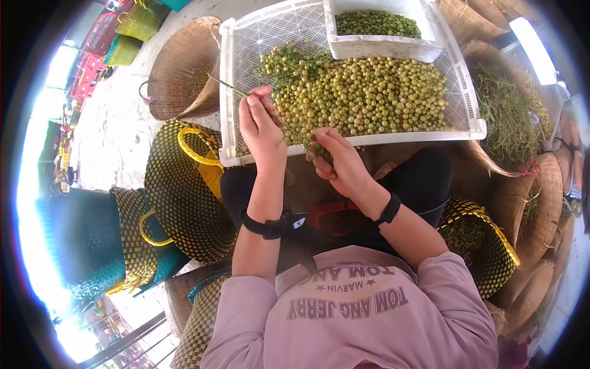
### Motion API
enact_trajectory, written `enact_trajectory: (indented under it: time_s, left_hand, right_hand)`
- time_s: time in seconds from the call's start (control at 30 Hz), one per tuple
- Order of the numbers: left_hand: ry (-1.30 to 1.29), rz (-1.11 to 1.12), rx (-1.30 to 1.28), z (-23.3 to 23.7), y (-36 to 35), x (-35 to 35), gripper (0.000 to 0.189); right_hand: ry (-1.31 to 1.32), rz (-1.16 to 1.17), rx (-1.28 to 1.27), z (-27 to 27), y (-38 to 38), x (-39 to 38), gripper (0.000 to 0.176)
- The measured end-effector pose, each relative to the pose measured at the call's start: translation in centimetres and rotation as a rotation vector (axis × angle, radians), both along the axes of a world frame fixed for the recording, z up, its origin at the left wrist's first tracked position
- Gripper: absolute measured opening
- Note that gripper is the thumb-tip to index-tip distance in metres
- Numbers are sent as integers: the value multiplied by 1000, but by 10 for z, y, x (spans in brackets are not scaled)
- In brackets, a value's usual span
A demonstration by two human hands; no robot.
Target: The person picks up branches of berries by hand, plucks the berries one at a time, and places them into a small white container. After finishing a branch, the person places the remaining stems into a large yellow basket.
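My left hand (263,126) is closed on a thin stem (228,85), whose bare end sticks out up and to the left past the fingertips. My right hand (338,158) is closed around small green fruits (318,149) at the stem's lower end. Both hands are over the near edge of a white mesh tray (476,132). In the tray lies a wide heap of round yellow-green fruits (375,92). A bunch of fruits still on stems (286,64) rests at the heap's left side.
A white box (387,46) of smaller green fruits (376,23) stands at the tray's back. Left are a wicker basket (184,64) and a black-yellow woven basket (187,197). Right are a heap of green stems (507,117), wicker baskets (534,203) and another woven basket (485,258).
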State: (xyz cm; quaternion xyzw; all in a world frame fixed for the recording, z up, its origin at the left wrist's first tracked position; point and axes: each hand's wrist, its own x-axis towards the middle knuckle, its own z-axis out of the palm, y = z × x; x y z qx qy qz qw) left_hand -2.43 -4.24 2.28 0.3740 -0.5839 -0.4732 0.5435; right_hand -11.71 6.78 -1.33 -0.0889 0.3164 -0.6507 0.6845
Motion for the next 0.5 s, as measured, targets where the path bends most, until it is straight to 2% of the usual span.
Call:
enact_trajectory:
  time_s: [0.13,0.23,0.3,0.37,0.43,0.5]
  left_hand:
    - [-34,9,-79,-3,2,0,30]
    - [44,15,0,-2,4,0,28]
    - [266,56,211,-4,2,-1,26]
    - [340,70,262,-9,-4,2,25]
    - [458,75,350,-7,-6,3,22]
    - [450,82,322,-7,-5,1,22]
  right_hand:
    - [16,-48,17,2,0,2,12]
    - [-27,-53,-82,3,2,1,12]
    - [-72,-40,-147,5,5,-1,13]
    - [-132,23,-297,5,7,-5,13]
    - [-82,49,-239,3,7,-9,14]
    - [-33,68,-179,2,7,-10,15]
